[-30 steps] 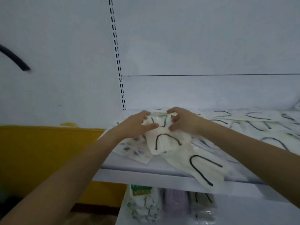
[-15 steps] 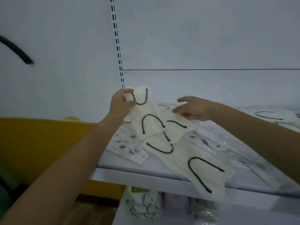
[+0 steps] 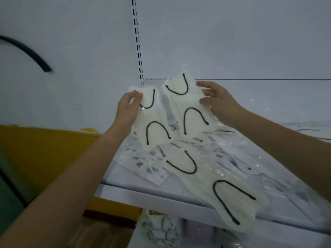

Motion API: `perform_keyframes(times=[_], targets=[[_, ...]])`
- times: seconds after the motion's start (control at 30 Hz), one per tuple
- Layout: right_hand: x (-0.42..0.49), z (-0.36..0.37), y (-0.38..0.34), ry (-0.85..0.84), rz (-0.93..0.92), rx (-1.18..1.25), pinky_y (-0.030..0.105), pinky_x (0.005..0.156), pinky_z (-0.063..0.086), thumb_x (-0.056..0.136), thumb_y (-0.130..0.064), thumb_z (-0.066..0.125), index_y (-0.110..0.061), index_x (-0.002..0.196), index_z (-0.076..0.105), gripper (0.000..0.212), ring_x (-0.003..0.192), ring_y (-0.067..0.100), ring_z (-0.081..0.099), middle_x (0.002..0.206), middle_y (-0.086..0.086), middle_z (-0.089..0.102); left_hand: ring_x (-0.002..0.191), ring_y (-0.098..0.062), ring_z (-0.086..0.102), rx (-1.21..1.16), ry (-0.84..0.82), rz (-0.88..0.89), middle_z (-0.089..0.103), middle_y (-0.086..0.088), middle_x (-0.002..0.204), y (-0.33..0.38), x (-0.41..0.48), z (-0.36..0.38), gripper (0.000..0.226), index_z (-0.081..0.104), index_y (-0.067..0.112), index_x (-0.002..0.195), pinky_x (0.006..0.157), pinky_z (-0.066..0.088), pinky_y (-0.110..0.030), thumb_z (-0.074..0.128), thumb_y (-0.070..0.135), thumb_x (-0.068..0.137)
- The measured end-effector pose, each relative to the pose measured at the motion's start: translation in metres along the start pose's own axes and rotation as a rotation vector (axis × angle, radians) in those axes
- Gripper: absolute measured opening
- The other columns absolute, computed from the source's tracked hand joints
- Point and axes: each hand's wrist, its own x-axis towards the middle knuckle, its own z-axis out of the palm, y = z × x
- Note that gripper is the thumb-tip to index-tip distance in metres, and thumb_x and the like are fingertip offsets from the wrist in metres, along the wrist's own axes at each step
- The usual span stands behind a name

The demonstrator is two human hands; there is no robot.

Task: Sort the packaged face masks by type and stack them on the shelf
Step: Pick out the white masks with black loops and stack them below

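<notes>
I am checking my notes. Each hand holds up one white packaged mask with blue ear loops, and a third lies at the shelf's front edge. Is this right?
Not quite: the ear loops are black, not blue, as the head view shows. The left hand holds the left mask, the right hand the right mask, and the third mask lies at the front edge of the shelf.

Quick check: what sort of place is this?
Probably a shop or stockroom: a white shelf with a slotted wall upright, packaged masks strewn on it, more packs stocked on the level below.
</notes>
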Motion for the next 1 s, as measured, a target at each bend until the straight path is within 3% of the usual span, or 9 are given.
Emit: perform_keyframes(times=[0.1, 0.2, 0.27, 0.33, 0.47, 0.57, 0.7, 0.8, 1.0], targets=[[0.001, 0.028, 0.005, -0.064, 0.035, 0.087, 0.028, 0.069, 0.052, 0.089, 0.008, 0.047, -0.016, 0.125, 0.048, 0.043, 0.078, 0.014, 0.060, 0.094, -0.002, 0.058, 0.104, -0.017, 0.054, -0.017, -0.109, 0.006, 0.054, -0.004, 0.119, 0.009, -0.009, 0.016, 0.041, 0.050, 0.009, 0.125, 0.085, 0.045, -0.030, 0.059, 0.029, 0.090], [0.006, 0.040, 0.008, -0.101, 0.053, 0.048, 0.021, 0.063, 0.053, 0.093, -0.003, 0.052, -0.013, 0.129, 0.044, 0.039, 0.075, 0.013, 0.061, 0.094, -0.001, 0.058, 0.113, -0.016, 0.046, 0.117, -0.096, 0.104, 0.045, -0.004, 0.128, 0.012, -0.012, 0.020, 0.054, 0.041, 0.012, 0.133, 0.096, 0.043, -0.030, 0.065, 0.008, 0.084], [0.017, 0.028, 0.011, -0.045, -0.001, -0.214, 0.020, 0.065, 0.048, 0.095, -0.011, 0.050, -0.011, 0.131, 0.043, 0.037, 0.077, 0.016, 0.060, 0.101, 0.003, 0.059, 0.119, -0.017, 0.042, 0.156, -0.069, 0.156, 0.041, -0.005, 0.136, 0.012, -0.010, 0.011, 0.059, 0.039, 0.013, 0.135, 0.102, 0.039, -0.032, 0.062, -0.001, 0.083], [0.032, 0.004, 0.022, -0.004, -0.054, -0.664, 0.020, 0.071, 0.040, 0.097, -0.015, 0.046, -0.012, 0.132, 0.044, 0.036, 0.091, 0.021, 0.058, 0.112, 0.008, 0.059, 0.118, -0.015, 0.042, 0.161, -0.062, 0.159, 0.041, -0.005, 0.138, 0.009, -0.007, -0.002, 0.059, 0.040, 0.014, 0.135, 0.101, 0.039, -0.030, 0.060, -0.005, 0.083], [0.049, -0.031, 0.053, -0.176, 0.198, -1.108, 0.027, 0.097, 0.033, 0.099, -0.016, 0.039, -0.010, 0.142, 0.031, 0.044, 0.124, 0.028, 0.045, 0.141, 0.009, 0.043, 0.118, -0.019, 0.048, 0.138, -0.029, 0.077, 0.047, -0.003, 0.133, 0.002, -0.008, -0.012, 0.051, 0.047, 0.016, 0.132, 0.101, 0.043, -0.034, 0.058, -0.003, 0.085], [0.052, -0.037, 0.064, -0.304, 0.392, -1.121, 0.034, 0.108, 0.030, 0.091, -0.023, 0.054, -0.017, 0.146, 0.023, 0.064, 0.132, 0.027, 0.038, 0.147, 0.007, 0.036, 0.116, -0.019, 0.049, 0.065, 0.005, 0.027, 0.047, -0.004, 0.133, 0.001, -0.008, -0.005, 0.051, 0.046, 0.016, 0.132, 0.098, 0.045, -0.033, 0.057, -0.003, 0.086], [0.055, -0.034, 0.055, -0.386, 0.476, -1.159, 0.036, 0.107, 0.031, 0.083, -0.031, 0.065, -0.023, 0.147, 0.023, 0.077, 0.135, 0.029, 0.032, 0.151, 0.006, 0.027, 0.119, -0.017, 0.046, 0.008, 0.011, 0.049, 0.045, -0.004, 0.134, 0.006, -0.004, 0.016, 0.052, 0.044, 0.014, 0.134, 0.100, 0.043, -0.030, 0.054, -0.005, 0.087], [0.054, -0.034, 0.048, -0.396, 0.452, -1.143, 0.036, 0.108, 0.030, 0.079, -0.031, 0.069, -0.024, 0.146, 0.025, 0.080, 0.134, 0.027, 0.033, 0.150, 0.004, 0.030, 0.121, -0.017, 0.045, 0.041, -0.031, 0.090, 0.045, -0.005, 0.135, 0.007, 0.003, 0.035, 0.052, 0.044, 0.011, 0.134, 0.097, 0.039, -0.021, 0.052, -0.007, 0.086], [0.041, -0.039, 0.065, -0.249, 0.319, -0.876, 0.030, 0.099, 0.035, 0.081, -0.015, 0.066, -0.020, 0.143, 0.031, 0.071, 0.125, 0.026, 0.043, 0.142, 0.009, 0.039, 0.119, -0.022, 0.048, -0.028, -0.001, 0.134, 0.050, -0.007, 0.128, -0.004, 0.011, 0.066, 0.047, 0.049, 0.011, 0.127, 0.103, 0.041, -0.032, 0.051, -0.006, 0.083]])
